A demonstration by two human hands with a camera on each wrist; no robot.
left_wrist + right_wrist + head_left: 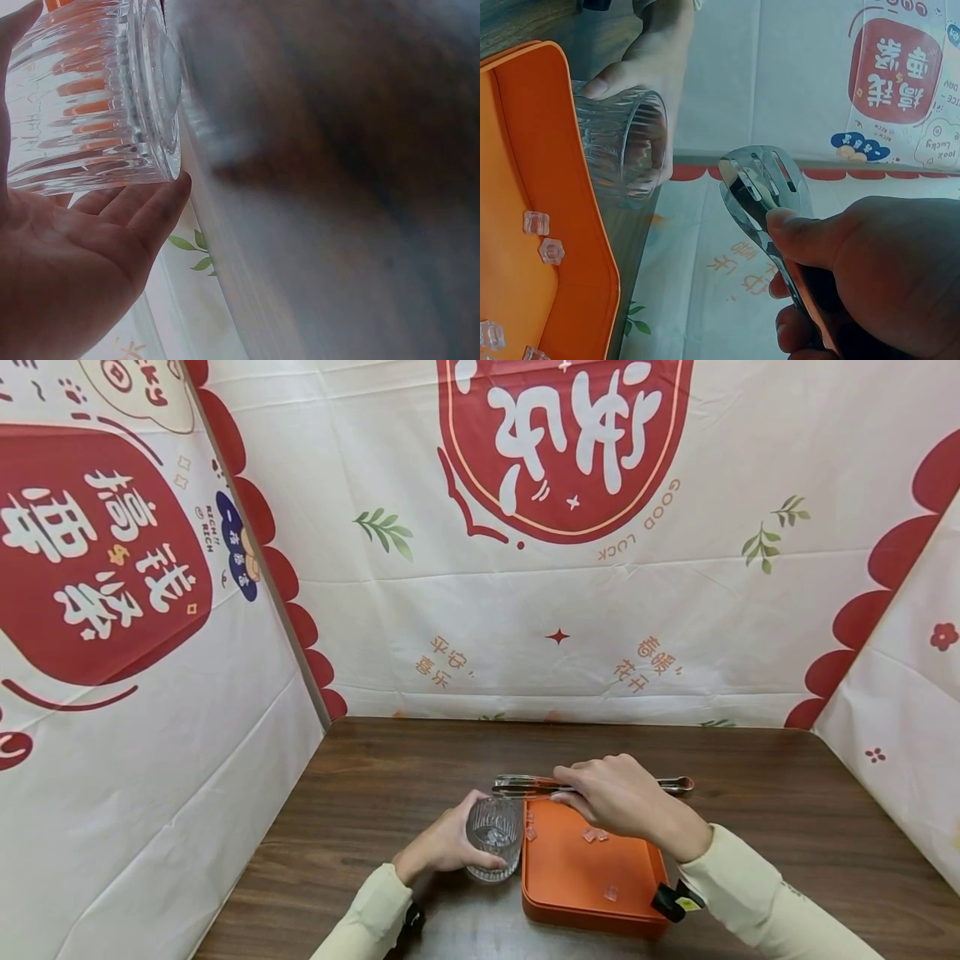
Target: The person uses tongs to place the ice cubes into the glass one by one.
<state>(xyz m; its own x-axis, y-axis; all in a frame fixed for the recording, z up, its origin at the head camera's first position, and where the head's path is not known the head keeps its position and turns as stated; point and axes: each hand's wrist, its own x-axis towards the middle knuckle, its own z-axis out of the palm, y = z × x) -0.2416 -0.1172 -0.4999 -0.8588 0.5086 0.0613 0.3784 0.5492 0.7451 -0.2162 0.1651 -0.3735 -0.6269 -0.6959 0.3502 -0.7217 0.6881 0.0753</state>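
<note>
My left hand (448, 842) grips a clear ribbed drinking glass (493, 868), thumb on the near side. Some clear pieces appear at the bottom of the glass. In the left wrist view, the fingers (157, 214) lie along the glass's side near its base. Metal tongs (517, 787) are held in my right hand (618, 793), above the far edge of an orange tray (570, 872). From the right wrist, the slotted tong heads (769, 180) lie close together, with no cube visible between them. Several clear ice-like cubes (589, 835) lie scattered in the tray.
The dark wooden table (375, 827) carries the tray just right of the glass. White printed cloth (420, 602) stands behind the table and along both sides. A dark wrist strap (667, 902) sits over the tray's right near corner.
</note>
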